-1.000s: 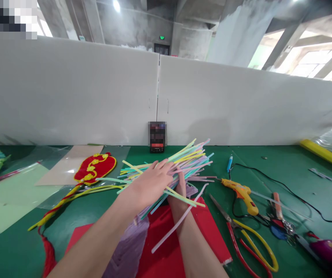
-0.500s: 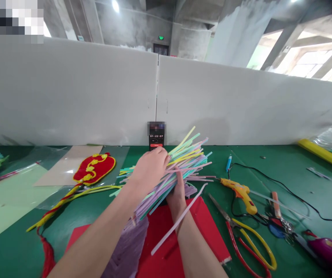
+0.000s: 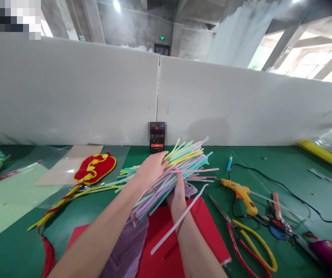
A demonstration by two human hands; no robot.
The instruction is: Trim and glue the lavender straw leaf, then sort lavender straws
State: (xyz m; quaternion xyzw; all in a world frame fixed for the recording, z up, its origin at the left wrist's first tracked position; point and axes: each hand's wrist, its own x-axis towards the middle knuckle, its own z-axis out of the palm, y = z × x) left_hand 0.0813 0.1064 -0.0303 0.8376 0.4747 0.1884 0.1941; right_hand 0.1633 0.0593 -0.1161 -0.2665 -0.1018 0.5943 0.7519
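Note:
Both hands are at a thick bundle of pastel pipe cleaners in yellow, mint, lilac, pink and teal, tilted up to the right. My right hand grips it from below, its thumb showing in front of the stems. Lying across the top is my left hand, fingers curled in among the stems; their tips are partly hidden. One loose lilac pipe cleaner crosses over my right wrist. Below the bundle are a red board and a ridged purple piece.
To the left lies a red, yellow-edged ornament with a red tassel. On the right are scissors, a yellow glue gun with its black cord, and a purple tool. A phone leans against the white partition.
The upright yellow stem at the bundle's top has dropped lower. A pink stem reaches further right. My left hand has shifted slightly, while my right hand stays in place.

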